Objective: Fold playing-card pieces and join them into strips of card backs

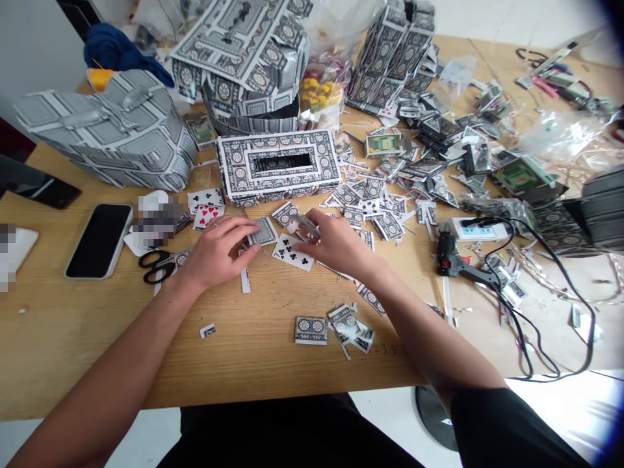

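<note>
The left hand [217, 252] is resting open on a card-back piece [264, 231] mid-table [63, 338], while the right hand's fingers [312, 233] are gripping a small, half-hidden shiny piece [306, 224].

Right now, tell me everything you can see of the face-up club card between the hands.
The seven of clubs playing card lies flat and face up on the wooden table, skewed at an angle. It looks like thin white card, with black club pips and a 7 at its near left corner. No cuts show on the visible part. The right hand sits just past its far right corner, and I cannot tell whether the fingers touch it.
</note>
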`<action>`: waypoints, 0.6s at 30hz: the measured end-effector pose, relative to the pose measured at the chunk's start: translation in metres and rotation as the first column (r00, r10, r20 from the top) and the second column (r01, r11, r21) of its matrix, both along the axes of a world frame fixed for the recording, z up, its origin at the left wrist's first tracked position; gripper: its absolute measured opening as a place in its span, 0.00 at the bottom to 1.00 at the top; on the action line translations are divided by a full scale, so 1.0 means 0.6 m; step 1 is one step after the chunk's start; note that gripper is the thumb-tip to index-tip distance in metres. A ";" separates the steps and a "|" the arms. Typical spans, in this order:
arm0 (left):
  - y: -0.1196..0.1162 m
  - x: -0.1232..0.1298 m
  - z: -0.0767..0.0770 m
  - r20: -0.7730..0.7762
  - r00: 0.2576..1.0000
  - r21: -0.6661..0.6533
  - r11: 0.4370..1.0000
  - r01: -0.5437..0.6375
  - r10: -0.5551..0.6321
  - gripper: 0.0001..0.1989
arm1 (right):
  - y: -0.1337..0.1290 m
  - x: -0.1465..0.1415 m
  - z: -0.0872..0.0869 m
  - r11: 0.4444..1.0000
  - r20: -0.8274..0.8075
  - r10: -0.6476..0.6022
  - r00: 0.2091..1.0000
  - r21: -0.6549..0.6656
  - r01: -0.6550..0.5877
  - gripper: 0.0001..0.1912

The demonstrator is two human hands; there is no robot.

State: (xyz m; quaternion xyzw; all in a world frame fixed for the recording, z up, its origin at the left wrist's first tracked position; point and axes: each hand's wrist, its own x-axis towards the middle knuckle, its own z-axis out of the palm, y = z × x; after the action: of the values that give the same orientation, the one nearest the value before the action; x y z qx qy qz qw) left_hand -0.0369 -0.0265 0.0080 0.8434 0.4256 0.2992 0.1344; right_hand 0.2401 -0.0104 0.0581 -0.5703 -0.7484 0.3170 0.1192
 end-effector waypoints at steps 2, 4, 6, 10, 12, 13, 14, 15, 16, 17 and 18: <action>-0.002 0.001 0.005 0.012 1.000 0.006 1.000 -0.010 0.010 0.14 | -0.012 -0.007 -0.004 0.995 0.071 0.095 0.993 0.012 -0.096 0.21; -0.004 0.001 0.008 0.009 1.000 0.006 1.000 -0.016 0.016 0.14 | -0.022 -0.013 -0.008 0.986 0.141 0.151 0.978 0.042 -0.159 0.24; -0.004 0.001 0.009 0.001 1.000 0.003 1.000 -0.024 0.024 0.15 | -0.029 -0.016 -0.010 0.981 0.208 0.169 0.963 0.057 -0.185 0.25; -0.004 0.001 0.007 -0.005 1.000 0.005 1.000 -0.022 0.023 0.14 | -0.033 -0.015 -0.013 0.979 0.243 0.187 0.952 0.035 -0.201 0.27; -0.005 0.002 0.006 -0.004 1.000 0.014 1.000 -0.005 0.005 0.14 | -0.030 -0.013 -0.016 0.979 0.208 0.191 0.959 0.028 -0.201 0.27; -0.005 0.003 0.006 -0.008 1.000 0.018 1.000 0.009 -0.009 0.14 | -0.029 -0.012 -0.018 0.980 0.180 0.190 0.965 0.030 -0.199 0.26; -0.006 0.005 0.006 -0.015 1.000 0.021 0.999 0.026 -0.025 0.15 | -0.027 -0.012 -0.020 0.980 0.147 0.186 0.971 0.037 -0.194 0.25; -0.007 0.007 0.006 -0.027 0.999 0.022 0.999 0.045 -0.044 0.16 | -0.025 -0.011 -0.021 0.981 0.109 0.182 0.977 0.048 -0.188 0.23; -0.008 0.009 0.006 -0.040 0.997 0.024 0.997 0.067 -0.066 0.16 | -0.023 -0.011 -0.021 0.982 0.070 0.178 0.982 0.058 -0.182 0.21; -0.009 0.010 0.006 -0.052 0.995 0.024 0.996 0.091 -0.090 0.17 | -0.021 -0.011 -0.021 0.982 0.032 0.177 0.984 0.059 -0.179 0.18; -0.010 0.012 0.006 -0.063 0.991 0.021 0.993 0.116 -0.115 0.17 | -0.019 -0.011 -0.019 0.983 0.002 0.176 0.984 0.049 -0.176 0.16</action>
State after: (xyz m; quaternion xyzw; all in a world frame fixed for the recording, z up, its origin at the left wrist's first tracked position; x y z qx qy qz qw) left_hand -0.0295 -0.0323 0.0119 0.8770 0.3762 0.2700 0.1279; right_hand 0.2332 -0.0219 0.0467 -0.4984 -0.8033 0.3084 0.1057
